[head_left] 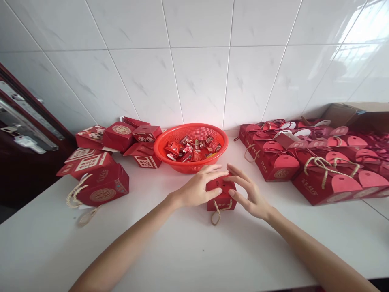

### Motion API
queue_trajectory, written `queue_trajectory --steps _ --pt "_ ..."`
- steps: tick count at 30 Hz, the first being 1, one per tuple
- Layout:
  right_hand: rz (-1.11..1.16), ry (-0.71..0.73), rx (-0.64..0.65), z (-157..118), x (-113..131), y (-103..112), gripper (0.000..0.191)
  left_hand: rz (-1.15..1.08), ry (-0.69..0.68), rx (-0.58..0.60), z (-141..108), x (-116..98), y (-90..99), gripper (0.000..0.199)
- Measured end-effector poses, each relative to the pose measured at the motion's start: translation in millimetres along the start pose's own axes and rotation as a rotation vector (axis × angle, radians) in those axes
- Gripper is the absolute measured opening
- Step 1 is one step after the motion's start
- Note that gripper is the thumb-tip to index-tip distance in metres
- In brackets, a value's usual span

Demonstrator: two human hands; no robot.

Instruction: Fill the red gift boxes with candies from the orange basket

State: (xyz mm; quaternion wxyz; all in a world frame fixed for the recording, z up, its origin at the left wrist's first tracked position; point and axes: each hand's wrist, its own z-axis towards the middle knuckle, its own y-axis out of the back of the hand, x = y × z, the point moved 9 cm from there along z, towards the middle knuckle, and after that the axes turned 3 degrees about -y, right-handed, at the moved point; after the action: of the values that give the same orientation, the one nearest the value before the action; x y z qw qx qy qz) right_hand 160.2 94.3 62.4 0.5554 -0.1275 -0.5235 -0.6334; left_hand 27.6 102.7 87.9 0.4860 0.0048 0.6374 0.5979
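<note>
A small red gift box (pixel 221 202) stands on the white tabletop in front of me, a loop of beige rope handle hanging down its near side. My left hand (pixel 200 187) is on the left of its top, thumb at the near part of the lid and fingers reaching over the far part. From the right, my right hand (pixel 248 191) holds the lid with bent, slightly spread fingers, its thumb close to the left one. Slots show in the lid flaps between the hands. Just behind the box is a red plastic basket (pixel 190 165) with wrapped sweets (pixel 188 151) in it.
Several red boxes (pixel 103 188) lie at the left, some with flaps raised. Rows of red boxes with rope or ribbon handles (pixel 326 178) fill the right side, a cardboard box (pixel 343 115) behind them. White tiled wall (pixel 200 81) borders the table's back.
</note>
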Motion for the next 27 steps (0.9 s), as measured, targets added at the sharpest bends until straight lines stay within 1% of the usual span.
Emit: queue_trajectory --steps 2,4,7,9,11,12,14,15,17,20,23,27 --pt "0.018 -0.011 -0.006 0.3 -0.1 1.5 0.030 0.025 0.025 0.014 0.1 5.1 -1.4 0.049" --pt "0.049 -0.027 -0.053 1.4 -1.8 7.1 0.027 0.038 0.049 0.013 0.3 9.4 -1.9 0.048" --pt "0.076 -0.084 -0.225 2.5 -11.3 24.9 0.025 0.082 0.082 -0.036 0.7 11.3 0.8 0.042" --pt "0.059 -0.149 -0.348 1.6 -21.0 37.9 0.029 0.178 0.101 -0.106 0.0 8.3 6.7 0.038" --pt "0.032 -0.204 -0.427 0.5 -28.3 47.4 0.035 0.307 0.132 -0.162 -1.9 3.4 13.3 0.036" --pt "0.017 -0.222 -0.440 0.6 -30.3 49.9 0.037 0.368 0.156 -0.175 -3.1 1.6 16.1 0.035" --pt "-0.011 -0.248 -0.400 2.7 -31.9 49.0 0.039 0.457 0.220 -0.164 -5.4 1.1 19.5 0.035" --pt "-0.024 -0.259 -0.347 4.4 -32.0 45.1 0.039 0.481 0.253 -0.149 -6.5 2.3 20.5 0.035" --pt "-0.042 -0.271 -0.199 7.6 -31.0 31.7 0.039 0.499 0.299 -0.137 -8.2 5.3 22.4 0.036" --pt "-0.030 -0.263 -0.018 8.3 -27.9 9.8 0.035 0.469 0.283 -0.160 -7.7 7.1 24.0 0.034" --pt "0.021 -0.287 0.067 6.2 -29.2 -7.0 0.023 0.408 0.247 -0.172 -5.6 8.7 22.9 0.029" --pt "0.154 -0.361 0.159 4.0 -34.8 -22.2 0.009 0.396 0.271 -0.150 -4.3 14.0 21.3 0.028"
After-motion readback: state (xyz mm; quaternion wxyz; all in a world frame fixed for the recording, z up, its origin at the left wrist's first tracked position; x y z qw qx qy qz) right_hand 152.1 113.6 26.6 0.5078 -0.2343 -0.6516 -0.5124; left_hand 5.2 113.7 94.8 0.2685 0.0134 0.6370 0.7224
